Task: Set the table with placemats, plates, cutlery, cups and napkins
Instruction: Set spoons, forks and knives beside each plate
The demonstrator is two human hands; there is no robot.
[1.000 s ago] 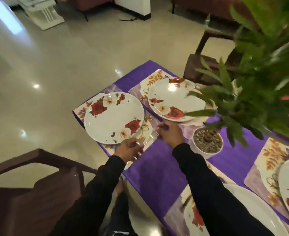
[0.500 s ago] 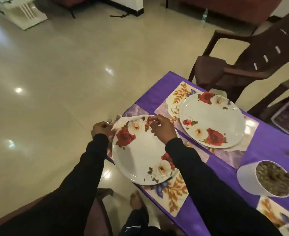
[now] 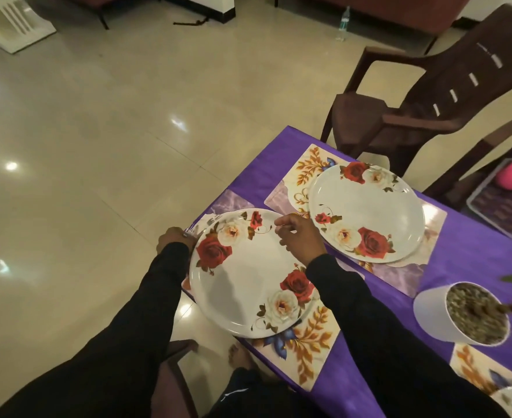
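The table (image 3: 465, 251), under a purple cloth, is part-way laid, as far as this view reaches. At about 1 o'clock from the middle of the view a floral placemat (image 3: 399, 273) lies with a rose-patterned plate (image 3: 366, 212) resting on it; no cutlery, cup or napkin shows beside that setting. Nearer, at the centre, a second placemat (image 3: 306, 354) carries the near plate (image 3: 245, 276), which overhangs the table's left edge slightly. At 5 o'clock the corner of a third placemat (image 3: 471, 369) and the rim of another plate show at the picture's edge, so mats and plates look to be down for at least three places. A white plant pot (image 3: 435, 312) stands on the cloth at 4 o'clock, between the settings. The left hand (image 3: 174, 241) is curled at the near plate's 10 o'clock rim, gripping a bundle of forks (image 3: 193, 229) whose tines poke out past the knuckles. The right hand (image 3: 298, 236) hovers over the plate's 1 o'clock rim with its fingertips pinched together on something thin; it is too small to name, though a piece of cutlery is my guess. By this reading the cutlery step is under way at the near setting, with the other places' cutlery, and all cups and napkins, still to come.
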